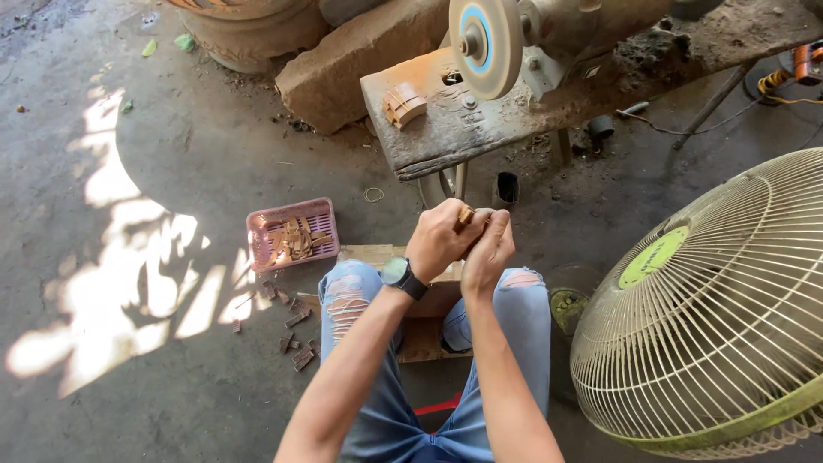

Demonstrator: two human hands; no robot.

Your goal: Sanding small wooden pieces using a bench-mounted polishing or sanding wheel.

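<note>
Both my hands meet in front of my knees, below the bench. My left hand point(440, 240), with a dark watch on its wrist, and my right hand point(489, 250) are closed together around a small wooden piece point(465, 216), whose light brown end shows between the fingers. Above them a bench grinder wheel point(486, 36), pale with a blue centre, sits on a rough wooden bench point(480, 129). A small stack of wooden pieces point(404, 105) lies on the bench to the left of the wheel.
A pink plastic basket point(292, 232) with curved wooden pieces stands on the concrete floor to my left, with several dark wooden scraps point(292, 330) beside my left knee. A large cream fan point(724, 317) fills the right side. A stone block point(360, 56) leans behind the bench.
</note>
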